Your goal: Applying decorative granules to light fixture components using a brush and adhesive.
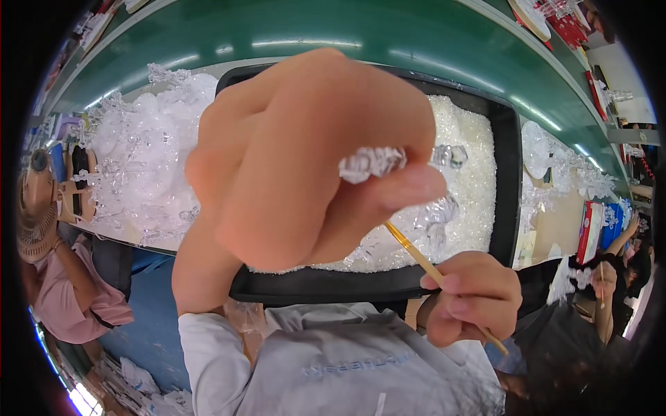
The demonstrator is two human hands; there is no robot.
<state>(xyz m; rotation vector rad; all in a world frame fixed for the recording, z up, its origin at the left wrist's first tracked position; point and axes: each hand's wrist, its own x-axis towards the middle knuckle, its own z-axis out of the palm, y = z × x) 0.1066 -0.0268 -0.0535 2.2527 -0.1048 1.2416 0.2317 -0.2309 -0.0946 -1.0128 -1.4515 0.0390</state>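
Observation:
My left hand (298, 152) is raised close to the camera over the tray, its fingers closed round a clear, glassy-looking piece (372, 163). Only a bit of that piece shows between finger and thumb, so its full shape is hidden. In my right hand (479, 295), at the tray's near right edge, is a thin paintbrush (416, 255) with a wooden handle and a gold-coloured ferrule. Its tip is out of sight behind my left hand. Below lies a black tray (510, 180) of white sparkling granules (472, 159). Another clear part (449, 157) shows past my fingers; whether it joins the held piece I cannot tell.
Many clear pieces (149, 152) are heaped left of the tray, and more clear pieces (555, 163) stand on its right. A green surface (312, 28) runs along the far side. One person (76, 291) sits at the left beside a fan (38, 201); another person (576, 333) works at the right.

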